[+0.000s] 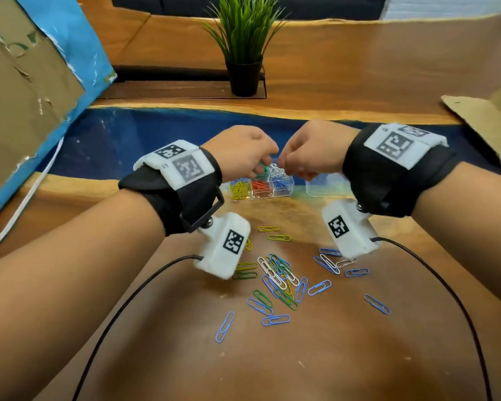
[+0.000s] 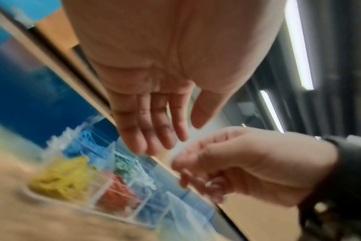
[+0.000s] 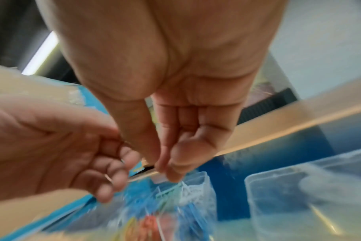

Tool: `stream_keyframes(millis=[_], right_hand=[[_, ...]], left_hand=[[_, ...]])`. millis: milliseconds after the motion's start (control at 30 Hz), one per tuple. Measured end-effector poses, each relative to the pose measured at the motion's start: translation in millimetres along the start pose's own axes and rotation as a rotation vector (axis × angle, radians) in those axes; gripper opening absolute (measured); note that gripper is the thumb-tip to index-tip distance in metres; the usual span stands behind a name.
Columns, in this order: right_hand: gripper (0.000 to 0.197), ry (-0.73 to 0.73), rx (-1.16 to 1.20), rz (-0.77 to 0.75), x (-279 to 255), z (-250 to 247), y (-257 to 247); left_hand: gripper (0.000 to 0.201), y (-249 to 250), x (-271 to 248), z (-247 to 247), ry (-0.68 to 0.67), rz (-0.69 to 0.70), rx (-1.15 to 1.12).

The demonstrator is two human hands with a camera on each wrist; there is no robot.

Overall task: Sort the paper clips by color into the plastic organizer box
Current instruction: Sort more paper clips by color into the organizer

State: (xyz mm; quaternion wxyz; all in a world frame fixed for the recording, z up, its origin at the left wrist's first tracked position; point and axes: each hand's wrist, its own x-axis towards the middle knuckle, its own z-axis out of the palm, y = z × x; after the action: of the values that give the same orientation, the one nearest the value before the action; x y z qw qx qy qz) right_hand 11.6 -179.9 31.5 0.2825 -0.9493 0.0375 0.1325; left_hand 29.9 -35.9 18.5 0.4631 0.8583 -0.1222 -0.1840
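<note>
One clear plastic organizer box (image 1: 261, 186), one clear plastic lid (image 1: 323, 188), one potted green plant (image 1: 243, 47), two hands, two black wrist straps, loose coloured wire paper clips (image 1: 281, 279) too tangled to count.

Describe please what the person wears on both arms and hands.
The hands are bare, the forearms have no sleeves. Each wrist carries a wide black strap with white padded blocks printed with black square code markers: left wrist band, right wrist band. Below each hangs a white boxy camera module with the same kind of marker and a thin black cable.

Loose paper clips (image 1: 278, 280) lie before the part-filled organizer box (image 1: 262, 188).
</note>
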Motion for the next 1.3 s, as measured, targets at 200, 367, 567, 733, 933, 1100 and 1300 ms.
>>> stream_keyframes(millis=[200,367,567,733,933,1100,1300], right_hand=[[0.010,-0.167,-0.416,-0.120,-52.0,16.7,19.6],[0.011,-0.218,-0.484,-0.118,-69.4,21.7,38.2],[0.017,-0.204,-0.524,-0.178,-76.5,32.4,47.2],[0.022,-0.205,-0.476,-0.152,-82.7,29.8,53.9],[0.027,-0.093,-0.193,0.020,-101.6,14.5,83.3],[0.033,-0.250,-0.003,0.136,-118.3,18.2,100.8],[0.004,-0.152,-0.248,-0.010,-118.9,30.5,97.6]], left_hand=[[0.010,-9.3,-31.3,12.4,-0.208,0.192,0.599],[0.009,-8.4,-40.1,33.7,-0.308,0.234,0.725],[0.006,4.8,-45.3,59.9,-0.349,0.314,0.853],[0.013,12.1,-41.9,77.4,-0.371,0.388,0.924],[0.010,14.7,-40.5,89.7,-0.368,0.399,0.966],[0.011,11.1,-44.4,93.0,-0.390,0.350,0.985],[0.019,12.4,-43.5,95.3,-0.422,0.244,0.979]])
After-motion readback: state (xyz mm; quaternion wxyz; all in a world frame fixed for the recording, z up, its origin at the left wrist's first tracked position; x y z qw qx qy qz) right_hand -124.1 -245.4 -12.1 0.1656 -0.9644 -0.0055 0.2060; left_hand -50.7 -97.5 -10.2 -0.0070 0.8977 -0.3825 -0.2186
